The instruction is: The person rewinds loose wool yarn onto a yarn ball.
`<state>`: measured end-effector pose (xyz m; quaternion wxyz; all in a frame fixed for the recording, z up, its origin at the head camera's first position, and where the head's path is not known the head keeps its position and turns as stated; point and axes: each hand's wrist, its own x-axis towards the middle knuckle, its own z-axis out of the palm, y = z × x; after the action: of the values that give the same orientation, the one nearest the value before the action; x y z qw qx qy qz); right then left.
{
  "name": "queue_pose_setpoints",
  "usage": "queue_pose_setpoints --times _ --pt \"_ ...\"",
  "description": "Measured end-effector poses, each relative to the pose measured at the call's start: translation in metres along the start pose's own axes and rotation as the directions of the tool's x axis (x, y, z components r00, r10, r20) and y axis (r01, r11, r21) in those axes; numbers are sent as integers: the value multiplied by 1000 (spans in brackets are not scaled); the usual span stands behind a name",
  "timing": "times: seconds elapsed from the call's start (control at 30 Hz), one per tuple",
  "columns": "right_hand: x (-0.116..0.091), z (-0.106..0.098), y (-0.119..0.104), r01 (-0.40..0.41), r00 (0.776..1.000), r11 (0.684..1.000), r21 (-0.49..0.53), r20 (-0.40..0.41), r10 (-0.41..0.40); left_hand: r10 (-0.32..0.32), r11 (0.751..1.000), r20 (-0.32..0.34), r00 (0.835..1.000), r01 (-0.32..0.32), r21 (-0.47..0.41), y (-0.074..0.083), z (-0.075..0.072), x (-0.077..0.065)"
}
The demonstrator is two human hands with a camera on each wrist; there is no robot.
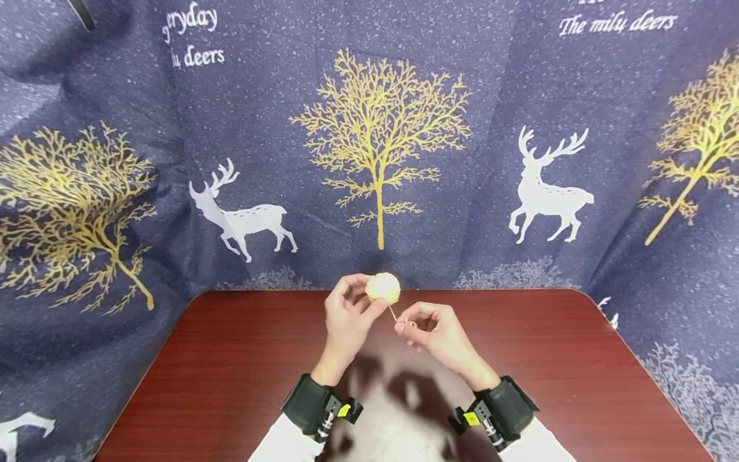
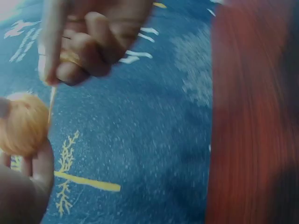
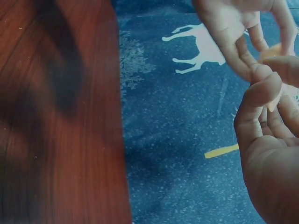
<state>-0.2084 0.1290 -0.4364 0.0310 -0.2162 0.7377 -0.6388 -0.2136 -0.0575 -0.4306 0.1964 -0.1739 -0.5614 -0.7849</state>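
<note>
A small pale-orange ball of yarn (image 1: 383, 288) is held up over the table's far edge. My left hand (image 1: 346, 321) grips it between thumb and fingers. From the ball, a taut yarn strand (image 1: 393, 312) runs down to my right hand (image 1: 444, 337), which pinches it between thumb and fingertips. A bit of looped yarn shows at those fingertips. In the left wrist view the wound ball (image 2: 25, 123) sits at the left edge, with the strand (image 2: 52, 105) rising to the right hand. The right wrist view has the ball mostly hidden behind fingers.
Under both hands lies a reddish-brown wooden table (image 1: 231, 359), with a bright glare and hand shadows in its middle. Behind it hangs a dark blue cloth (image 1: 462, 64) printed with gold trees and white deer. Each wrist wears a black strap (image 1: 308, 404) with a small camera.
</note>
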Motion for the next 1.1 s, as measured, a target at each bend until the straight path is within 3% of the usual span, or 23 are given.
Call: queue_pose_setpoints --times 0.03,0.1,0.2,0.27,0.33,0.43,0.57,0.67,0.77,0.83,0.9,1.0,1.1 --pt "0 0 0 3 1000 1000 -6 -1 -3 18 996 3 1000 -18 85 -2 -1 -1" --pt "1 -1 -2 22 1000 1000 -20 2 -22 53 965 32 998 -59 257 -5 -3 -3" --pt "3 -5 -5 51 999 998 -39 -2 -51 69 881 116 991 -115 459 -8 -7 -6" --pt "6 -8 -8 67 998 996 -50 -7 -68 51 827 192 980 -150 542 -8 -10 -7" --pt "8 -11 -11 73 997 996 -55 -14 -74 6 804 276 961 -169 570 -8 -13 -7" --pt "10 -16 -16 73 997 996 -54 -23 -74 -104 842 399 911 -133 524 -7 -16 -7" --pt "13 -20 -20 68 997 996 -50 -21 -69 -207 930 532 821 -4 369 -4 -19 -6" --pt "15 -22 -20 65 998 997 -42 -13 -66 -209 972 604 769 96 215 -1 -21 -4" --pt "17 -22 -18 61 998 998 -33 -9 -62 -171 981 646 744 190 41 0 -22 -2" --pt "17 -22 -16 60 998 998 -21 -5 -60 -136 972 650 748 226 -57 1 -22 -1" --pt "17 -21 -15 61 998 998 -3 -1 -61 -101 955 632 769 252 -155 1 -23 0" --pt "16 -17 -12 74 997 997 18 9 -75 -84 917 566 820 286 -279 1 -22 -1" --pt "13 -12 -9 89 996 996 28 13 -89 -129 871 470 873 326 -367 2 -21 -2"
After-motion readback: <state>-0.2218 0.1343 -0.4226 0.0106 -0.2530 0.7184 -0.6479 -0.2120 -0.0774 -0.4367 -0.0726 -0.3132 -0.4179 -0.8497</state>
